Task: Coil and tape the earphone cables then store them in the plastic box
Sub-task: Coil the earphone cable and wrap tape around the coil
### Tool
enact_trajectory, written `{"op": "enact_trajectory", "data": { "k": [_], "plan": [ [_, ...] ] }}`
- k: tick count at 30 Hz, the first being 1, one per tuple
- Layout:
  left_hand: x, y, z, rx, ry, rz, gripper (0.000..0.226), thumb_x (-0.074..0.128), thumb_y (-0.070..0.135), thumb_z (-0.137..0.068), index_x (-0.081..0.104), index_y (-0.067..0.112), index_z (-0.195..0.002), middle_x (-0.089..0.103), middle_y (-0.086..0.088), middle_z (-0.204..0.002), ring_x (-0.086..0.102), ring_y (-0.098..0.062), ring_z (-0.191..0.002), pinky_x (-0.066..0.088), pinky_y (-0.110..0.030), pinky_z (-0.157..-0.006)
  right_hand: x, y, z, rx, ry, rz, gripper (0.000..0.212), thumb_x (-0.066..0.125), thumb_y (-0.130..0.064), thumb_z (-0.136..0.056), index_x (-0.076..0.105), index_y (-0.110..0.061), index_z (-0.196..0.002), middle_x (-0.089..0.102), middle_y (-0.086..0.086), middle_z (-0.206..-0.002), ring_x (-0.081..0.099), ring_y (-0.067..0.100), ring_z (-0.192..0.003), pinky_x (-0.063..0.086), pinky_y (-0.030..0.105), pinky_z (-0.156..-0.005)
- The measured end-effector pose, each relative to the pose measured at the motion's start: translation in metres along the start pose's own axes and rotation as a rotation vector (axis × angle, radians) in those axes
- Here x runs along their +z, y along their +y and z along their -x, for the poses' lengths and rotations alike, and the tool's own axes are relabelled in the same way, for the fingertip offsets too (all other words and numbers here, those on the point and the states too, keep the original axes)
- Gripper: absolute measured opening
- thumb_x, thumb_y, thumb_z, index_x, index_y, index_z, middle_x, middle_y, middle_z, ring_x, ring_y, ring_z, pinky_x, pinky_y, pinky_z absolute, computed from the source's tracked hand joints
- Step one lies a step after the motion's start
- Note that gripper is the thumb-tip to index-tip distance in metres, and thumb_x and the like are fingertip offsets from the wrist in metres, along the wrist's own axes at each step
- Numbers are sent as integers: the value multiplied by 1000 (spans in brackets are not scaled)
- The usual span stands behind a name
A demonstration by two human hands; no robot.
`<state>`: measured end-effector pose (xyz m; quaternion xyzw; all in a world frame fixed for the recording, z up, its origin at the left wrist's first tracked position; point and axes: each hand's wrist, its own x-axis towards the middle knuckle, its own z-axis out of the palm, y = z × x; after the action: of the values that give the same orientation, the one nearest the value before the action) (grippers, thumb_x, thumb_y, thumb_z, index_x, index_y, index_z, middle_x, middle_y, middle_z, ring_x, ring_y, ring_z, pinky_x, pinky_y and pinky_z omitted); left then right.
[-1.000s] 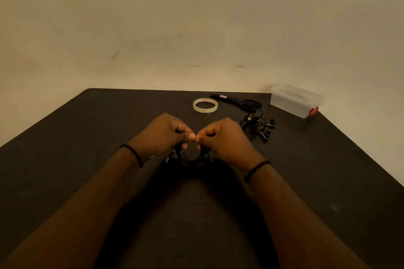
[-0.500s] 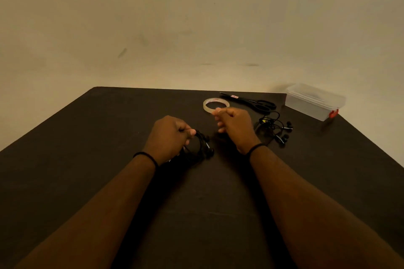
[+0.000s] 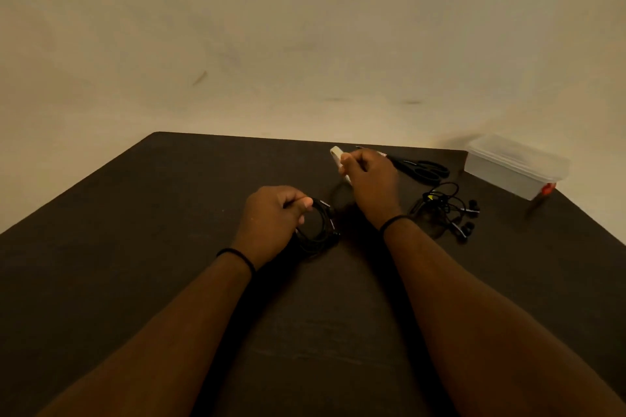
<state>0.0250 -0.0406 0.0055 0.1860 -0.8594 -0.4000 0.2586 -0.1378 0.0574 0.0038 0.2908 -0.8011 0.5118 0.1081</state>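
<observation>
Two hands are being recorded over a dark tabletop (image 3: 169, 247), with the scissors (image 3: 420, 167) taken as landmark. Item one: a coiled earphone cable (image 3: 320, 228) is being held by the left hand (image 3: 271, 218), well to the near left of the scissors; the grip is clenched round the coil's upper edge, thumb pressing on top, while the coil's lower part is lying against the tabletop. Item two: a roll of clear tape (image 3: 337, 157) is being grasped by the right hand (image 3: 371, 183), just left of the scissors' blades; the roll is being held tilted on edge, fingers curled round it. Item three: a loose tangle of earphones (image 3: 447, 210) is lying uncoiled just nearer than the scissors' handles, with earbuds showing at its right side. Item four: a lidded plastic box (image 3: 515, 166) with a red latch is standing to the right of the scissors, at the tabletop's far right corner. A dark band is being worn on each wrist.
</observation>
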Motion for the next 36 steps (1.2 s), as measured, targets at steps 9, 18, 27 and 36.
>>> {"op": "enact_trajectory", "data": {
  "k": [9, 18, 27, 36],
  "plan": [
    [-8, 11, 14, -31, 32, 235, 17, 57, 14, -96, 71, 12, -86, 61, -1, -69, 53, -4, -58, 43, -15, -57, -42, -36, 77, 355, -283, -969, 22, 47, -11, -100, 65, -1, -110, 67, 5, -79, 62, 17, -78, 52, 34, -82],
    [-10, 20, 19, -44, 23, 442, 18, 53, 11, -97, 70, 9, -92, 66, 2, -80, 56, -6, -62, 51, -17, -60, -67, -40, 91, 406, -383, -1253, 30, 44, -2, -98, 59, 1, -124, 67, 7, -89, 65, 19, -85, 51, 38, -93],
    [-13, 23, 20, -48, -105, 668, 20, 49, 13, -97, 67, 5, -92, 67, -9, -79, 58, -10, -61, 52, -21, -61, -70, -45, 92, 323, -432, -1177, 28, 52, -8, -97, 61, -2, -122, 72, 8, -96, 69, 17, -85, 59, 31, -78],
    [-2, 40, 23, -398, -90, 975, 20, 51, 17, -97, 65, 8, -86, 63, -3, -73, 49, -9, -58, 41, -17, -44, -67, -49, 93, 251, -383, -1075, 24, 54, -12, -96, 64, -7, -118, 73, 7, -101, 68, 20, -98, 55, 37, -92]
  ]
}}
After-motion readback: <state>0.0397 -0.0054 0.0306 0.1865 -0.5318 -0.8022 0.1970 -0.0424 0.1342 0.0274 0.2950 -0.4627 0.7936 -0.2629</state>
